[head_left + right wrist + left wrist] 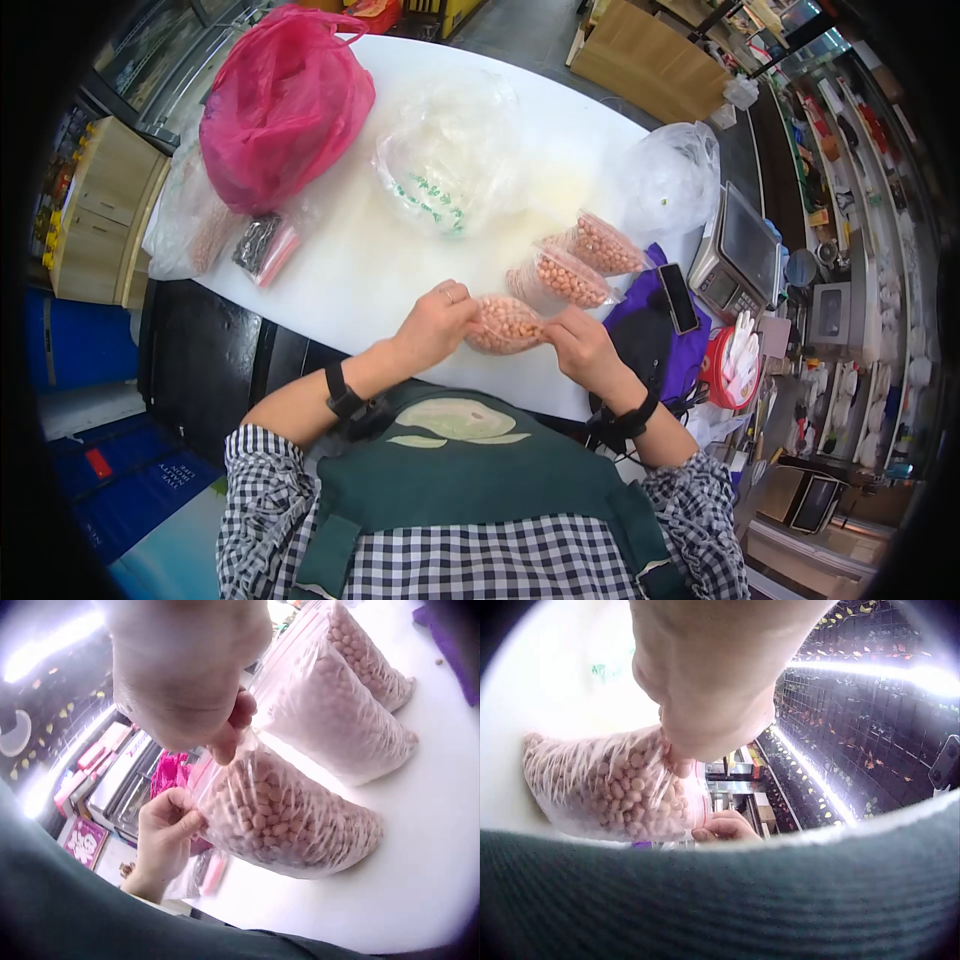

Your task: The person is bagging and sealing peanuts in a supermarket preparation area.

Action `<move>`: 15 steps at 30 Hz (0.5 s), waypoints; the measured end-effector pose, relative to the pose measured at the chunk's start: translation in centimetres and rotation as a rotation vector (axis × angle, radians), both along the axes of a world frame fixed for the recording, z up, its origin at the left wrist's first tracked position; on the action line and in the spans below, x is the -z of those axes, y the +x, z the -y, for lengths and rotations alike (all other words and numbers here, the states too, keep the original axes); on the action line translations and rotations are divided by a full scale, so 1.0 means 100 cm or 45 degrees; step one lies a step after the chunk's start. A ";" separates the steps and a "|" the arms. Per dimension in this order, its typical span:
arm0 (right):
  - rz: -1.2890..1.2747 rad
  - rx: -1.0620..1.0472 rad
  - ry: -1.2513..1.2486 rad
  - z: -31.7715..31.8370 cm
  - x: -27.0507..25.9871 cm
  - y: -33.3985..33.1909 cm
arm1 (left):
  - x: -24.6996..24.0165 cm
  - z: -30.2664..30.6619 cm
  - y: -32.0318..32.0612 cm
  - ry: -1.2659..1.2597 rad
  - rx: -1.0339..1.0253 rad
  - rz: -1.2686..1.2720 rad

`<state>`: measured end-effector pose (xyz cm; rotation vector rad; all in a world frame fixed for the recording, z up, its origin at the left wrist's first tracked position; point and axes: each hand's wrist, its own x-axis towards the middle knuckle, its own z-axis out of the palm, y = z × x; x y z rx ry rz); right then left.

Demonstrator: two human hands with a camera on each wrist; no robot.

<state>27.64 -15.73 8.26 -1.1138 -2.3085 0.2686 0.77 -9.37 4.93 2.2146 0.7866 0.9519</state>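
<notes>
Both hands pinch the top edge of a clear zip-top bag of shelled peanuts (505, 328) near the table's front edge. My left hand (435, 325) holds one corner, and my right hand (588, 348) grips the opposite one. In the left wrist view, a red seal line runs along the mouth of the bag (619, 787), between the two hands' fingers. The right wrist view shows its plump body (292, 814) standing on the white table. Beyond it are a second peanut bag (568, 278) and a third bag (605, 245), side by side.
A pink plastic bag (285, 110) sits at the table's far left, beside a small packet with dark contents (257, 245). Clear plastic bags (445, 160) lie mid-table. To the right are a scale (735, 250), a phone (678, 298) on purple cloth and a red tub (718, 370).
</notes>
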 end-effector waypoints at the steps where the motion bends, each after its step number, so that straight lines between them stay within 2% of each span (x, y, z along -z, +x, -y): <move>1: 0.006 -0.006 0.006 -0.001 -0.001 0.002 | 0.000 0.001 0.001 -0.002 -0.007 0.002; 3: 0.026 0.051 -0.198 0.003 -0.004 0.006 | 0.005 0.004 0.000 -0.057 -0.033 0.016; 6: -0.156 0.121 -0.101 -0.005 -0.033 -0.022 | 0.004 0.004 0.000 -0.062 -0.061 0.017; 9: -0.182 0.159 0.050 -0.007 -0.025 -0.053 | 0.005 0.007 0.001 0.012 -0.071 0.006; 13: -0.180 0.069 -0.040 -0.010 0.021 -0.049 | 0.003 0.012 0.004 0.070 -0.163 -0.012; 15: -0.135 0.069 0.013 -0.012 0.029 -0.049 | -0.009 0.013 0.004 0.080 -0.166 -0.026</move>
